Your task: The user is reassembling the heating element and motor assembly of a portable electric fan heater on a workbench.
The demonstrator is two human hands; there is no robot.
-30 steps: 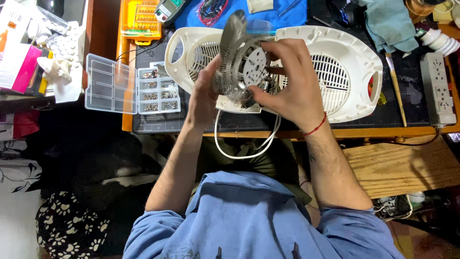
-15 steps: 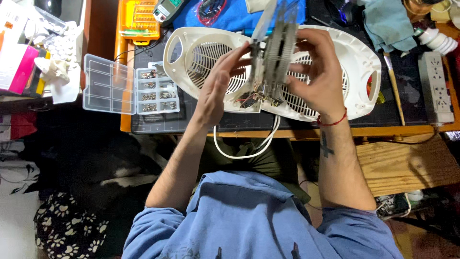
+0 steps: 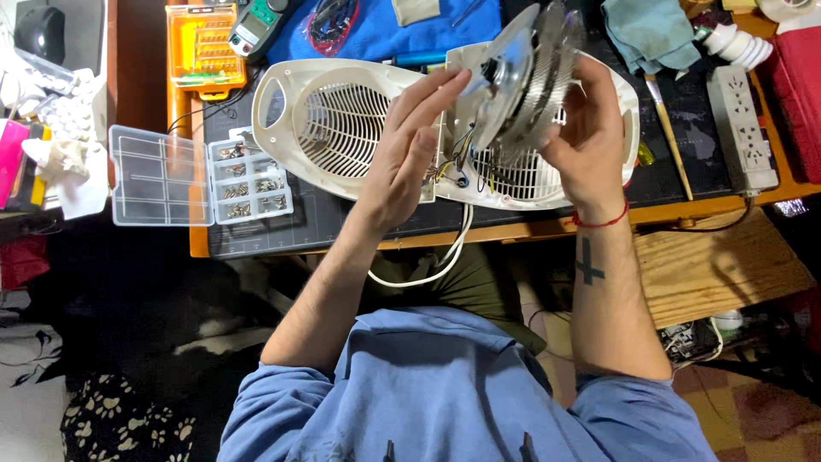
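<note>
Right hand in closed grip on tilted heater element; left hand open-fingered beside it.

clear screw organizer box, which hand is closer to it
Left. The left hand is raised over the white fan housing, just to the right of the clear screw organizer box. The right hand grips the metal heater assembly much farther right.

It is a small repair workshop: a cutting mat, a screw box, a multimeter and a power strip crowd the bench.
</note>
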